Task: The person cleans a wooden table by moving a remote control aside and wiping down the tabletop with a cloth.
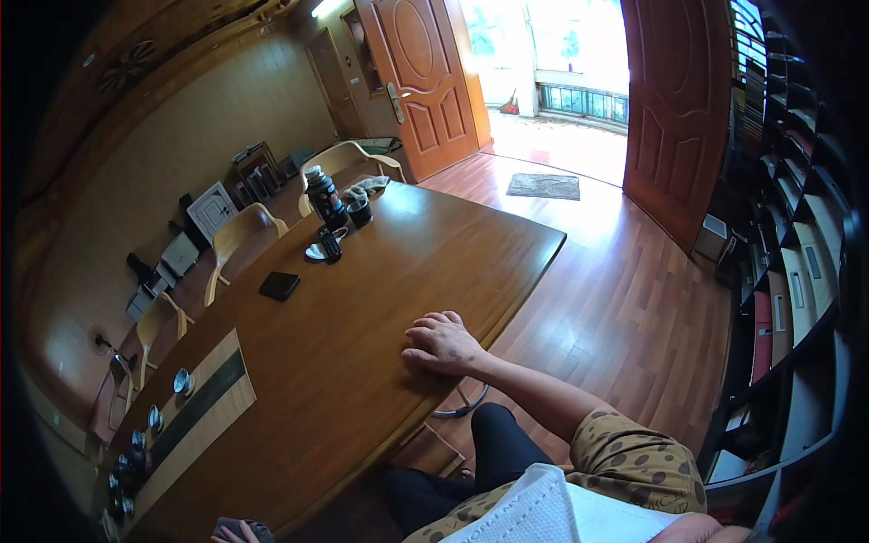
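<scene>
My right hand [442,345] lies on the near edge of the brown wooden table [362,362], fingers spread and holding nothing. At the bottom edge of the view, my left hand [237,534] is mostly cut off. Its fingers are closed on a dark grey cloth [244,524] at the table's near side. Further up the table are a black phone or wallet [280,286], a remote control [329,243] on a small white item, a dark thermos [325,196], a dark cup [359,214] and a crumpled light cloth [367,186].
A woven runner [237,404] with several small cups [183,381] lies on the table's left part. Wooden chairs [243,237] line the far side. A door [421,81] stands open beyond a grey mat [543,186]. Shelves [797,299] line the right.
</scene>
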A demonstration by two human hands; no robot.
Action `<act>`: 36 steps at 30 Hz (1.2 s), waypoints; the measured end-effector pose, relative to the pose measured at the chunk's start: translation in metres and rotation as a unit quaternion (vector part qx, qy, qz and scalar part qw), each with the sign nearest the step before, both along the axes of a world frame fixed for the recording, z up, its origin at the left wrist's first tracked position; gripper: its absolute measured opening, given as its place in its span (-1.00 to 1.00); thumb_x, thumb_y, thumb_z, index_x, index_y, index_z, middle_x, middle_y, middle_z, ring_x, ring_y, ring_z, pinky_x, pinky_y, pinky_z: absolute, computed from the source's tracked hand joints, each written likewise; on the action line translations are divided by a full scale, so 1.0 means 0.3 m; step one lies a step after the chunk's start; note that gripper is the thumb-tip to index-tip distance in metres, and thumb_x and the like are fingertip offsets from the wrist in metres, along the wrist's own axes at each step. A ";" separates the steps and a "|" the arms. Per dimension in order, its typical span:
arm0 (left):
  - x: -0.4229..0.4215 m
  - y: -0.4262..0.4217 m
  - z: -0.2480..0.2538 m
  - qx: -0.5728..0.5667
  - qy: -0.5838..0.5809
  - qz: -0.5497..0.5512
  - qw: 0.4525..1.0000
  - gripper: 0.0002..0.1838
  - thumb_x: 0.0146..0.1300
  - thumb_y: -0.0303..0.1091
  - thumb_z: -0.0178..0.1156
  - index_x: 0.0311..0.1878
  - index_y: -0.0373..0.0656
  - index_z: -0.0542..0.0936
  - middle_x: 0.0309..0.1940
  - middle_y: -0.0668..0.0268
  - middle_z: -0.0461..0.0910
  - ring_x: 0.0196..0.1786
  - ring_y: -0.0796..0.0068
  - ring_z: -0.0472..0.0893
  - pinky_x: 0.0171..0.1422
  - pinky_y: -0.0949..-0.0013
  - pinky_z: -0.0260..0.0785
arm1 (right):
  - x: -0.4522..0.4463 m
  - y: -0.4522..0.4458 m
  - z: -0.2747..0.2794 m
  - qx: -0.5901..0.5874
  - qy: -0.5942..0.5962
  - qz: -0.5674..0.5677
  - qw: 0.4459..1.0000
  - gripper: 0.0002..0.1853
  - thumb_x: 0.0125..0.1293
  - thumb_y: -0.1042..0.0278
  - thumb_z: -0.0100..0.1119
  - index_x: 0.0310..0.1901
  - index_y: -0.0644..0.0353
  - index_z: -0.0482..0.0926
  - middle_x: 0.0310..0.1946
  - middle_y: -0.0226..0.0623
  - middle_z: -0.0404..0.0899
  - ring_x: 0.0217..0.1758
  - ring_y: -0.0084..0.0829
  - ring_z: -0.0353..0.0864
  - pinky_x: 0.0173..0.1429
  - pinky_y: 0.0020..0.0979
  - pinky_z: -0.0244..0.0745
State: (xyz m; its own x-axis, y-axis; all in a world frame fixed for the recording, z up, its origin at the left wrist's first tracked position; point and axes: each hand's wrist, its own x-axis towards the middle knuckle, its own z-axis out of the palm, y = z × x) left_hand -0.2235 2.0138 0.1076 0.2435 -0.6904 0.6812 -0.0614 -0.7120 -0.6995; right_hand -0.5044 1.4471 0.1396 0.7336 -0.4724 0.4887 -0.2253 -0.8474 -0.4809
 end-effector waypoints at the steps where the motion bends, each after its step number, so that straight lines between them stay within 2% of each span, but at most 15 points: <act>1: -0.007 -0.099 0.014 -0.141 -0.108 0.054 0.983 -0.42 0.41 0.26 -0.17 -0.26 -0.10 0.53 -0.26 0.15 0.58 -0.24 0.06 0.56 0.03 -0.19 0.34 | -0.002 0.004 0.004 -0.002 0.002 0.005 1.000 -0.40 0.32 -0.25 0.06 0.07 0.16 0.60 0.13 -0.14 0.54 0.33 -0.16 0.35 0.44 -0.11 0.03; 2: 0.323 0.081 -0.289 -0.082 -0.092 -0.006 0.992 -0.38 0.33 0.36 -0.09 0.01 0.00 0.57 0.11 0.05 0.55 0.10 -0.09 0.54 0.19 -0.23 0.28 | -0.005 0.007 0.011 -0.006 0.004 0.009 1.000 -0.40 0.31 -0.25 0.06 0.07 0.15 0.60 0.14 -0.14 0.54 0.33 -0.15 0.35 0.44 -0.12 0.03; 3: 0.120 -0.115 -0.107 -0.170 0.249 -0.012 0.953 -0.41 0.31 0.33 -0.02 0.02 0.01 0.60 0.12 0.04 0.56 0.14 -0.08 0.53 0.22 -0.21 0.28 | -0.009 0.009 0.015 -0.010 0.000 0.006 1.000 -0.39 0.31 -0.26 0.07 0.08 0.15 0.60 0.14 -0.14 0.53 0.34 -0.15 0.35 0.44 -0.12 0.05; 4: -0.113 -0.336 0.107 -0.317 0.490 0.042 0.811 -0.44 0.30 0.30 0.05 0.03 0.02 0.63 0.12 0.04 0.58 0.18 -0.08 0.53 0.25 -0.19 0.28 | -0.010 0.013 0.016 -0.014 -0.004 0.004 1.000 -0.38 0.30 -0.27 0.07 0.09 0.15 0.59 0.14 -0.14 0.53 0.34 -0.15 0.35 0.43 -0.12 0.07; 6: -0.165 -0.521 0.067 -0.249 0.492 -0.041 0.833 -0.17 0.27 0.12 0.15 0.40 -0.35 0.25 0.43 -0.23 0.12 0.43 -0.17 0.20 0.44 -0.14 0.03 | -0.014 0.019 0.018 -0.022 -0.010 0.001 1.000 -0.38 0.30 -0.26 0.08 0.11 0.15 0.57 0.15 -0.13 0.53 0.35 -0.14 0.35 0.42 -0.12 0.11; 8: -0.304 -0.720 0.125 -0.221 0.541 -0.088 0.807 -0.14 0.26 0.16 0.15 0.39 -0.35 0.26 0.41 -0.21 0.16 0.44 -0.25 0.18 0.49 -0.11 0.01 | -0.014 0.029 0.019 -0.028 -0.020 -0.002 0.999 -0.38 0.30 -0.25 0.09 0.14 0.15 0.55 0.16 -0.11 0.52 0.35 -0.12 0.35 0.42 -0.12 0.15; 16: -0.413 -1.000 0.077 -0.152 0.564 -0.287 0.759 -0.38 0.43 0.00 -0.01 0.38 -0.25 0.31 0.47 -0.14 0.11 0.50 -0.12 0.13 0.55 -0.09 -0.12 | 0.129 0.238 0.065 0.031 -0.104 0.171 0.979 -0.31 0.31 -0.22 0.09 0.30 0.14 0.40 0.32 -0.05 0.37 0.43 0.00 0.25 0.43 -0.03 0.17; 18: -0.420 -0.949 0.088 -0.190 0.551 -0.364 0.726 -0.49 0.42 -0.10 0.03 0.32 -0.19 0.39 0.46 -0.06 0.18 0.47 -0.09 0.20 0.53 -0.07 -0.06 | 0.206 0.339 0.077 -0.012 -0.058 0.221 0.974 -0.24 0.34 -0.29 -0.01 0.39 0.11 0.29 0.41 -0.02 0.25 0.49 0.01 0.16 0.46 0.00 0.12; 20: -0.448 -0.853 0.198 -0.295 0.477 -0.367 0.742 -0.74 0.26 -0.38 0.10 0.01 -0.17 0.51 0.31 0.03 0.43 0.30 -0.01 0.40 0.40 0.00 0.11 | 0.275 0.414 0.026 -0.073 0.077 0.221 0.969 -0.20 0.36 -0.36 -0.13 0.44 0.07 0.24 0.47 -0.04 0.14 0.53 0.00 0.08 0.47 0.04 0.07; 21: -0.391 -0.786 0.172 -0.316 0.415 -0.353 0.777 -0.76 0.23 -0.40 0.11 -0.04 -0.17 0.53 0.25 0.05 0.48 0.29 0.01 0.41 0.39 -0.02 0.11 | 0.277 0.449 0.044 -0.062 0.166 0.241 0.954 -0.19 0.38 -0.37 -0.21 0.46 0.09 0.19 0.48 -0.07 0.13 0.57 -0.03 0.00 0.52 0.09 -0.06; 23: -0.284 -0.623 0.127 -0.327 0.398 -0.229 0.826 -0.78 0.24 -0.37 0.12 -0.05 -0.13 0.53 0.28 0.07 0.45 0.40 0.05 0.32 0.46 -0.18 -0.04 | 0.296 0.498 0.011 -0.092 0.142 0.214 0.962 -0.19 0.38 -0.37 -0.19 0.43 0.12 0.24 0.48 -0.09 0.14 0.56 -0.03 0.02 0.52 0.07 -0.06; 28: -0.239 -0.372 0.113 -0.330 0.366 0.054 0.868 -0.63 0.35 -0.10 0.14 0.10 -0.10 0.53 0.34 0.06 0.39 0.47 0.02 0.25 0.46 -0.28 -0.01 | 0.256 0.572 -0.015 -0.103 0.077 0.276 0.953 -0.25 0.34 -0.23 0.00 0.39 0.18 0.31 0.46 -0.08 0.19 0.57 -0.03 0.01 0.54 0.07 -0.12; 32: -0.217 -0.289 0.079 -0.339 0.368 0.132 0.856 -0.57 0.39 0.03 0.09 0.08 -0.13 0.54 0.37 0.06 0.36 0.49 -0.03 0.20 0.47 -0.27 -0.04 | 0.148 0.465 -0.025 -0.136 0.052 0.285 0.948 -0.29 0.29 -0.19 0.08 0.36 0.09 0.36 0.42 -0.14 0.24 0.54 -0.10 0.08 0.49 0.16 -0.07; 35: -0.193 -0.250 0.018 -0.272 0.157 0.043 0.948 -0.54 0.28 0.22 0.15 -0.06 0.06 0.67 0.02 0.11 0.63 0.06 0.03 0.58 0.16 -0.08 0.34 | 0.006 0.287 0.019 -0.153 0.066 0.217 0.962 -0.35 0.27 -0.15 0.11 0.32 0.00 0.40 0.38 -0.21 0.30 0.51 -0.17 0.14 0.45 0.14 -0.02; 36: -0.188 -0.251 0.015 -0.304 0.227 0.063 0.923 -0.55 0.32 0.15 0.13 -0.01 -0.01 0.62 0.13 0.09 0.54 0.21 0.01 0.45 0.27 -0.13 0.21 | -0.047 0.224 0.037 -0.161 0.077 0.184 0.967 -0.38 0.27 -0.13 0.11 0.30 -0.02 0.41 0.37 -0.23 0.32 0.50 -0.19 0.16 0.44 0.12 -0.01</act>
State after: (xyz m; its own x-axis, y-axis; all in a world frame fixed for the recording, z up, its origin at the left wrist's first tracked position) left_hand -0.2799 1.9384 0.1122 0.6517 -0.1607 0.7412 -0.1396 -0.9860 -0.0910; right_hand -0.5184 1.5144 0.1506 0.8987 -0.0068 0.4385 0.0726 -0.9838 -0.1639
